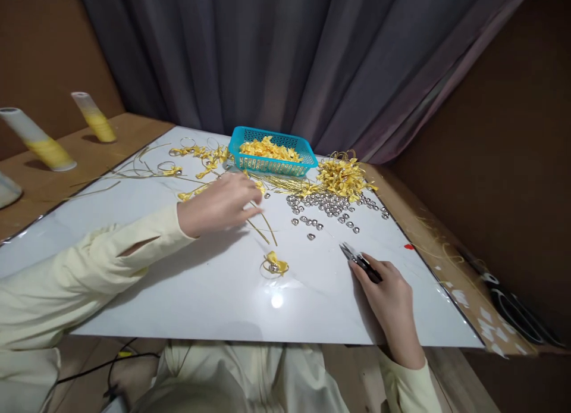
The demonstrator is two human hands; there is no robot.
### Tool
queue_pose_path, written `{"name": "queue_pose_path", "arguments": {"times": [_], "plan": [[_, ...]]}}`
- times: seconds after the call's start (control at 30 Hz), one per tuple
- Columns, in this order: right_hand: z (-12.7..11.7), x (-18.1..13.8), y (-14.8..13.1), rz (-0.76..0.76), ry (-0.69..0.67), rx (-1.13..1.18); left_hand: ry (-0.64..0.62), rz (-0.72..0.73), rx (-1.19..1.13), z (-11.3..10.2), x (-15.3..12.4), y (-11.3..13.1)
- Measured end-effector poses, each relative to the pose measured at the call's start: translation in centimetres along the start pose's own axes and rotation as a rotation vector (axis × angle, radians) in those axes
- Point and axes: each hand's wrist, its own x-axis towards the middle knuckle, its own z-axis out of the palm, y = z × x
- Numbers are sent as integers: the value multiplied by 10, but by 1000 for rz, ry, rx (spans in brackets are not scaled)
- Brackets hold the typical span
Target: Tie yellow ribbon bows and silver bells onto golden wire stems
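- Landmark: blue basket (273, 165) on the desk (214, 300).
- Your right grip (389, 297): closed round black snips (366, 268), right of and nearer you than basket.
- Your left grip (225, 202): just before basket, at gold wires (270, 228); cannot tell what it holds.
- Yellow bow (275, 263): nearer you than basket.
- Step, judged: picking among pieces. Next calls for one clean pinch, blades clear.

A grey curtain (267, 50) hangs behind the table (214, 306), between brown walls (495, 127); a black cable (145, 354) runs below, at left.
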Motion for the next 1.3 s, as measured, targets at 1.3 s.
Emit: {"name": "queue_pose_path", "arguments": {"times": [1.3], "plan": [[-23, -30, -105, -11, -357, 853, -263, 195, -896, 11, -8, 59]]}}
